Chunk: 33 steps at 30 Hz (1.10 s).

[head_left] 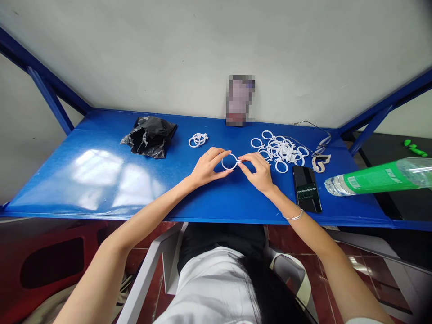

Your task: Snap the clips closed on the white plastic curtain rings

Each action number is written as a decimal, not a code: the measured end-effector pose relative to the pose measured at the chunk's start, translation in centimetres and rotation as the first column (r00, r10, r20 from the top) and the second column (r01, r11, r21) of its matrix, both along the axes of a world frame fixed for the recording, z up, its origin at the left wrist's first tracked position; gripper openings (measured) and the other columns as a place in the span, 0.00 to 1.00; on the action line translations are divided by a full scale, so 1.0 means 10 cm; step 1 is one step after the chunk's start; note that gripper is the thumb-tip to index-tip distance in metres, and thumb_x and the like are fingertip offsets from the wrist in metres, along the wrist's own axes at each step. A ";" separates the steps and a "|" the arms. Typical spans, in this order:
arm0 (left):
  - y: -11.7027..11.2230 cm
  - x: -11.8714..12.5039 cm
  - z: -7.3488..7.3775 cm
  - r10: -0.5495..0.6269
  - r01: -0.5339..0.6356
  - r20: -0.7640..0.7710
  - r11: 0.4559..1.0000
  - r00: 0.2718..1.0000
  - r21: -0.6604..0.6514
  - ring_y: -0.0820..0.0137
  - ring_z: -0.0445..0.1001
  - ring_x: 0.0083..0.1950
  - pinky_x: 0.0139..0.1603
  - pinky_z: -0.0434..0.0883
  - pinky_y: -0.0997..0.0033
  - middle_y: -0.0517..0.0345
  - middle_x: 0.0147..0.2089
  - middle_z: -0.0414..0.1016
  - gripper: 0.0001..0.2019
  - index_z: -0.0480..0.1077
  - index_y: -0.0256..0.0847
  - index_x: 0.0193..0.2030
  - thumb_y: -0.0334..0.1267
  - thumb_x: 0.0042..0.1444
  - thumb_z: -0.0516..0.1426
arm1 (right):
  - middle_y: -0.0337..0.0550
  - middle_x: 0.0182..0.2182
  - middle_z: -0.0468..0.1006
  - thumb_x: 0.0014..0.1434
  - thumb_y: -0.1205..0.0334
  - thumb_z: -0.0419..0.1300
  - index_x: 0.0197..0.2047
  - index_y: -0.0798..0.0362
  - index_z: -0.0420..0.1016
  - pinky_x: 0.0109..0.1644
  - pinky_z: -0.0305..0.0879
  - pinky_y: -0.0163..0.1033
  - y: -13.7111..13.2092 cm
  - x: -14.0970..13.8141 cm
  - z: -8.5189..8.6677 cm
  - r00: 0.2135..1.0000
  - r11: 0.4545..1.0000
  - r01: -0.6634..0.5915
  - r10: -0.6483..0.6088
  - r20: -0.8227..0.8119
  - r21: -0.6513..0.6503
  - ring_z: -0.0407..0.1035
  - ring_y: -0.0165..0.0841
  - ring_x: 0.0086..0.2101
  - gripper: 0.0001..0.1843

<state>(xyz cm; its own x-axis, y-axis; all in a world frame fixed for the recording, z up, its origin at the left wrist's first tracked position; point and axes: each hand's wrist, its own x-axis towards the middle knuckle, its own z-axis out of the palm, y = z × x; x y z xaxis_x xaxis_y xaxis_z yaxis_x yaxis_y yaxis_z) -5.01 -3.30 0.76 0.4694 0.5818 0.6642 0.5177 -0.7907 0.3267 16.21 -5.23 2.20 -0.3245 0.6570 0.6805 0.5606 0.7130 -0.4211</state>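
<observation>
Both hands meet over the middle of the blue table (pixel 101 180), holding one white plastic ring (pixel 230 161) between them. My left hand (pixel 208 166) curls its fingers round the ring's left side. My right hand (pixel 258 170) pinches the ring's right side, where a small clasp sits. A heap of several loose white rings (pixel 281 150) lies just beyond my right hand. A small cluster of white rings (pixel 198 140) lies beyond my left hand.
A crumpled black plastic bag (pixel 149 136) sits at the back left. A dark phone (pixel 306 188) lies right of my right hand, with a heart-shaped object (pixel 321 162) behind it. A green-labelled water bottle (pixel 374 178) lies on its side at the right edge.
</observation>
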 end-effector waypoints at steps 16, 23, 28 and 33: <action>-0.02 0.03 -0.03 -0.002 0.002 0.002 0.997 1.000 0.083 0.63 0.74 0.45 0.43 0.74 0.64 0.46 0.44 0.75 0.22 0.68 0.37 0.56 0.47 0.59 0.58 | 0.43 0.32 0.80 0.64 0.61 0.57 0.35 0.49 0.70 0.39 0.70 0.43 0.01 0.00 -0.08 1.000 1.000 0.011 -0.011 -0.008 -0.019 0.75 0.37 0.34 0.05; -0.03 0.04 -0.02 0.010 -0.009 -0.006 0.996 1.000 0.084 0.64 0.74 0.44 0.42 0.74 0.65 0.47 0.43 0.76 0.21 0.69 0.37 0.54 0.48 0.59 0.58 | 0.42 0.31 0.79 0.64 0.62 0.57 0.34 0.49 0.68 0.38 0.70 0.42 0.00 -0.01 -0.10 1.000 1.000 0.007 -0.008 -0.025 -0.030 0.74 0.36 0.33 0.06; -0.04 0.04 -0.01 0.019 -0.018 -0.016 0.997 1.000 0.079 0.64 0.75 0.44 0.42 0.74 0.65 0.47 0.43 0.76 0.20 0.70 0.37 0.53 0.48 0.59 0.58 | 0.42 0.31 0.79 0.65 0.62 0.57 0.33 0.49 0.68 0.38 0.69 0.41 0.00 -0.01 -0.10 1.000 1.000 0.000 -0.001 -0.028 -0.023 0.74 0.36 0.33 0.06; -0.03 0.05 -0.01 -0.012 0.010 0.014 0.991 1.000 0.132 0.64 0.74 0.43 0.42 0.73 0.66 0.46 0.43 0.77 0.20 0.69 0.35 0.53 0.46 0.59 0.59 | 0.42 0.30 0.78 0.64 0.64 0.57 0.33 0.50 0.67 0.36 0.69 0.41 0.00 -0.01 -0.09 1.000 1.000 -0.009 0.009 -0.026 0.023 0.74 0.36 0.32 0.06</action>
